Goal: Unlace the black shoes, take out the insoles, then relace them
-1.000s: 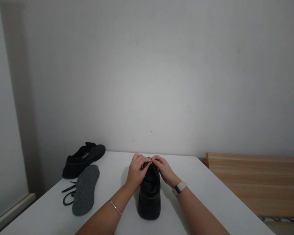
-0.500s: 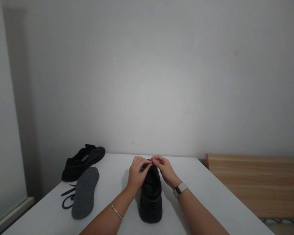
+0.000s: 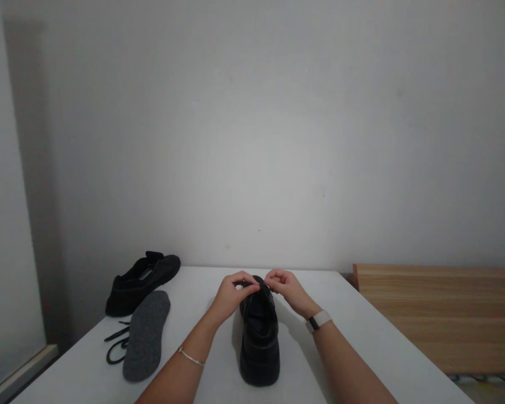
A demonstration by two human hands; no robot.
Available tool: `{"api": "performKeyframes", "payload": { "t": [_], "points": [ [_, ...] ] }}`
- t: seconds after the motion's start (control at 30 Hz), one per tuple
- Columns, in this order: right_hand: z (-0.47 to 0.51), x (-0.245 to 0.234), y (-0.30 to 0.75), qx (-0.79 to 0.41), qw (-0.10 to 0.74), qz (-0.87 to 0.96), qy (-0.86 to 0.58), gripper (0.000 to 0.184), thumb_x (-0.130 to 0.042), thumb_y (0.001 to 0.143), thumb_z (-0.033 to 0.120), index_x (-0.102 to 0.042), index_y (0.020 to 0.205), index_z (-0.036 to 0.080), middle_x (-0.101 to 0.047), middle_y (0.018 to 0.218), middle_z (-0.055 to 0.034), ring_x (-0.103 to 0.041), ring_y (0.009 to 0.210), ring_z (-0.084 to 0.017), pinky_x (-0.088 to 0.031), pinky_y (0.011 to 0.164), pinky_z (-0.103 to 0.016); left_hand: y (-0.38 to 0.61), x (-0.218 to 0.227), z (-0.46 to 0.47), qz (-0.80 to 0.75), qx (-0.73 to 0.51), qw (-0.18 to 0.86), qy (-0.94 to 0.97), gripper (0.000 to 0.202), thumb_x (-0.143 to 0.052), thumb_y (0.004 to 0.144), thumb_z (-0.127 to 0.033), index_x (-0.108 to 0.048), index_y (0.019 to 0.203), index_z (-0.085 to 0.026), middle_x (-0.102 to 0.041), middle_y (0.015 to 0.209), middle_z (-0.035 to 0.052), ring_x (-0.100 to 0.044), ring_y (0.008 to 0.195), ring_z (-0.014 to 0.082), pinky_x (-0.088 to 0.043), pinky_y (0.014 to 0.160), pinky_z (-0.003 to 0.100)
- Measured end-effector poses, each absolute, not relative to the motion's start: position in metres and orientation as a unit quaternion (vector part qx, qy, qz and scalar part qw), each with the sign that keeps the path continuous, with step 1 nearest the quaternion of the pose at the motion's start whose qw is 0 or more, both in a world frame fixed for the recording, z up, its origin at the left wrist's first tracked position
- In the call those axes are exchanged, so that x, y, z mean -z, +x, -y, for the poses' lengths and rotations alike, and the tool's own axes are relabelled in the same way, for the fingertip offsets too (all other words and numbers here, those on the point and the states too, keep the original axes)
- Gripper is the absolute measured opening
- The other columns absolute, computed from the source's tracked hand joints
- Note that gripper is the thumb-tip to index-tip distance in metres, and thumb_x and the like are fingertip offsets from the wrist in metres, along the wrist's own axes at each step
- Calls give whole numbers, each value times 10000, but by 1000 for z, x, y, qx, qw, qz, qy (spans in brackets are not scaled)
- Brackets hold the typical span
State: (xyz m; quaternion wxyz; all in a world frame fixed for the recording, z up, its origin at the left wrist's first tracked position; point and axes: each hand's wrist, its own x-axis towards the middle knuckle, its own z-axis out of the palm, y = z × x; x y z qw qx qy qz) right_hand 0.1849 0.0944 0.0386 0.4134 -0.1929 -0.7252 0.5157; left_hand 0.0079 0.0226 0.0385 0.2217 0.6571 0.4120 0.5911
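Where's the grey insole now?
In the head view, the insole lies on the table at left, beside the lace, nearer the camera than the left shoe.

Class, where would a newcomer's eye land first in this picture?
First, the black shoe at bottom centre, heel toward the viewer, with the left hand and right hand at its far end. Then, to the left, the grey insole, with a second shoe beyond it.

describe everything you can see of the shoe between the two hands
The shoe is black and looks like smooth leather, with a thick black sole. It stands upright on the white table, heel toward the camera, its dark opening facing up. The left hand and right hand touch it around the front of the opening; its toe cannot be made out.
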Motion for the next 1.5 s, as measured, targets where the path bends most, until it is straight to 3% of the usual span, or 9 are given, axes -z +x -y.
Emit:
{"api": "performKeyframes", "payload": {
  "t": [0.2, 0.4, 0.57, 0.67, 0.77, 0.97, 1.17, 1.37, 1.5],
  "points": [
    [-97, -41, 196, -528, 360, 745, -192, 358, -702, 702, 482, -593, 789, 153, -406, 510, 82, -323, 502, -78, -208, 506, -232, 3, -40, -23, -407, -580, 363, 606, 210, -715, 702, -342, -684, 718, -135, -666, 679, 23, -578, 677, 153, -422, 680, 263],
    [-97, -41, 196, -526, 357, 749, -188, 352, -683, 723, 485, -582, 806, 158, -411, 517, 82, -322, 500, -78, -210, 502, -230, 10, -40, -22, -360, -588, 358, 630, 278, -627, 783, -399, -690, 720, -136, -686, 755, 53, -600, 779, 181, -426, 795, 298],
    [-98, -42, 195, -515, 387, 738, -202, 334, -695, 719, 467, -580, 774, 159, -353, 471, 100, -283, 467, -72, -182, 487, -234, 13, -40, -24, -369, -600, 356, 614, 279, -662, 740, -413, -634, 675, -144, -659, 651, 37, -593, 694, 176, -436, 730, 291],
    [-97, -42, 192, -525, 411, 723, -181, 315, -687, 733, 452, -586, 783, 157, -394, 499, 87, -322, 485, -73, -229, 504, -231, 16, -38, -26, -380, -600, 352, 609, 241, -689, 721, -344, -644, 842, -141, -631, 578, -4, -581, 620, 153, -422, 670, 269],
    [-93, -43, 186, -549, 427, 700, -163, 317, -691, 725, 457, -583, 788, 165, -419, 511, 83, -332, 469, -66, -240, 483, -223, 21, -36, -27, -414, -584, 323, 619, 271, -712, 687, -284, -639, 908, -145, -623, 546, -25, -577, 570, 146, -412, 618, 255],
    [-84, -44, 177, -561, 438, 682, -169, 308, -701, 713, 442, -567, 768, 171, -466, 486, 79, -338, 398, -49, -204, 401, -198, 26, -35, -25, -466, -537, 170, 683, 138, -705, 699, -306, -694, 622, -192, -655, 648, 19, -585, 726, 193, -434, 694, 295],
    [-83, -44, 176, -550, 447, 685, -168, 291, -704, 716, 430, -600, 784, 167, -534, 509, 50, -413, 411, -66, -274, 392, -196, 26, -35, -22, -449, -498, 90, 736, 179, -623, 791, -295, -714, 654, -227, -645, 694, 31, -554, 798, 204, -435, 734, 312],
    [-78, -50, 178, -548, 415, 711, -147, 339, -698, 730, 429, -667, 941, 166, -507, 563, 54, -414, 461, -68, -313, 437, -211, 31, -39, -17, -445, -492, 27, 748, 142, -577, 788, -193, -680, 690, -200, -618, 696, 32, -534, 773, 197, -428, 708, 306],
    [-78, -48, 177, -547, 402, 717, -160, 291, -722, 708, 415, -685, 840, 159, -558, 623, 26, -410, 506, -72, -289, 460, -215, 31, -38, -16, -438, -496, 20, 750, 176, -554, 796, -171, -667, 665, -205, -612, 658, 23, -524, 751, 194, -426, 699, 305]
  ]
}}
